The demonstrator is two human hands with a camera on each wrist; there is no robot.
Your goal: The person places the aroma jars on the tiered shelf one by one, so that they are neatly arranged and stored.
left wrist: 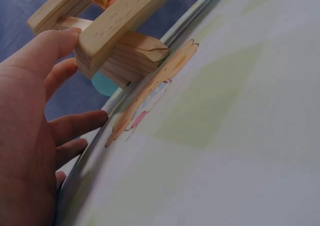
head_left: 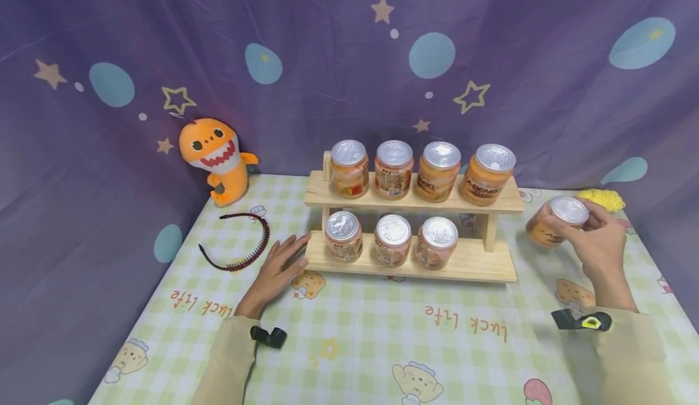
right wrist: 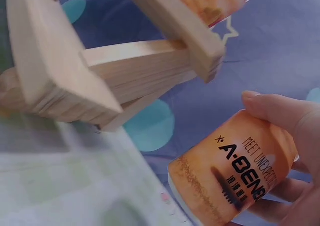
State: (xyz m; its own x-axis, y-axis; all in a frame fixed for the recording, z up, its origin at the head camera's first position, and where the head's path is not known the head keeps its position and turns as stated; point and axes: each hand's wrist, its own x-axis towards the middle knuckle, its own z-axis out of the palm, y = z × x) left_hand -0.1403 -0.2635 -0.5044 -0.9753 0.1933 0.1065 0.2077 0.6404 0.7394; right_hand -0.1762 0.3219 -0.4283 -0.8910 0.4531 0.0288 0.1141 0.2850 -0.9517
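My right hand grips an orange jar with a silver lid, thumb on one side and fingers round the other. The jar is to the right of a two-tier wooden shelf; its black lettering shows in the right wrist view. At the shelf's left end, my left hand has its fingers spread, with the thumb and index fingertips right at the end of the lower board. Several similar jars stand in a row on the upper tier. Three more jars stand on the lower tier, left of its bare right end.
An orange plush shark sits at the back left of the table, with a dark toothed headband in front of it. Yellow yarn lies behind my right hand. A checked cloth covers the table; a purple curtain hangs behind.
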